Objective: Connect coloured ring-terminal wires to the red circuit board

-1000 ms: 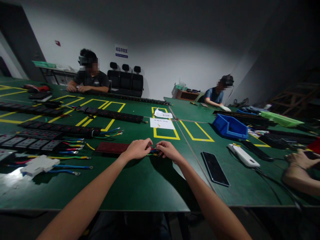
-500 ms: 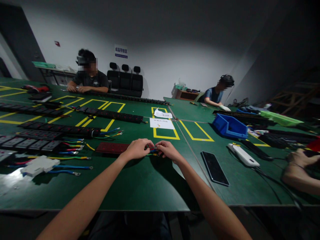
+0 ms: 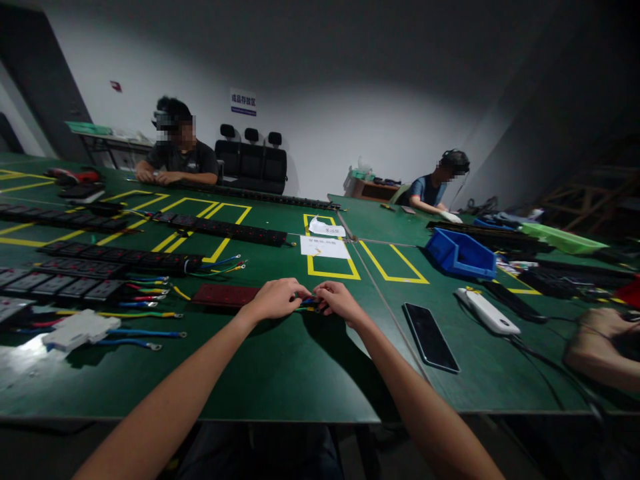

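Note:
A dark red socket strip lies flat on the green table in front of me. At its right end, my left hand is closed on short coloured wires, its palm partly covering the strip. My right hand pinches the same wires from the other side, fingertips close to the left ones. Blue and green show among the wires; their tips are hidden by my fingers. A yellow wire sticks out near the strip's left end.
Black socket strips and a white connector with lugged wires lie left. To the right are a phone, a white power strip, a blue bin and another person's hand. Two people sit across the table.
My hands stay at the strip's right end, with only a slight shift of the fingers on the wires. The other person's hand at the far right has moved a little.

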Tool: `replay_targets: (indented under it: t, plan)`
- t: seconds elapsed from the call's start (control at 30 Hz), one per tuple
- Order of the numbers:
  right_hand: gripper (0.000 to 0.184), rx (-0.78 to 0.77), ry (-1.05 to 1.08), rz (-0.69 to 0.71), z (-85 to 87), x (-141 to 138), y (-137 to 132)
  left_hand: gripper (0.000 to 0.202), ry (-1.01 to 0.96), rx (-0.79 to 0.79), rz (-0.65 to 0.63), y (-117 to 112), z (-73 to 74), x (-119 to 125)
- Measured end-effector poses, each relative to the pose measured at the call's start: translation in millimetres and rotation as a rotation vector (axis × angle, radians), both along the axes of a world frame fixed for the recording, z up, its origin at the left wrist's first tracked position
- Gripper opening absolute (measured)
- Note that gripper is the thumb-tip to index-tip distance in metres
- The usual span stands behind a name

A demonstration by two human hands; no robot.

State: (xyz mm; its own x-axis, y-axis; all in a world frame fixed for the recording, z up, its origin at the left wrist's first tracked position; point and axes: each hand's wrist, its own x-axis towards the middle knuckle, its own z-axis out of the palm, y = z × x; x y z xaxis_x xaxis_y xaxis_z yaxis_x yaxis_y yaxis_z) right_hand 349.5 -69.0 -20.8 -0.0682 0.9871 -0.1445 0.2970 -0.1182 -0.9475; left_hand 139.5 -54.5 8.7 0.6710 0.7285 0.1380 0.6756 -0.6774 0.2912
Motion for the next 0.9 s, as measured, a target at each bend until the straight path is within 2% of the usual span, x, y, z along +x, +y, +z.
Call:
replay_targets:
  t: [0.2,0.37,0.5,0.77,0.9]
  plan:
    - [0.010,0.002,0.088,0.004,0.6,0,0,0.035,-0.030,-0.004,-0.002,2,-1.9,0]
    - [0.016,0.090,-0.021,-0.022,-6.3,3,3,0.035,-0.024,-0.006,0.006,1,-1.6,0]
    - [0.016,0.154,-0.012,-0.060,-10.0,4,6,0.035,-0.050,0.007,0.015,1,-2.0,0]
    - [0.023,0.203,0.045,-0.032,-5.3,5,5,0.022,-0.126,-0.040,0.016,3,-4.1,0]
    - [0.023,0.280,-0.029,-0.033,-1.0,6,2,0.022,-0.133,-0.026,0.012,5,-5.9,0]
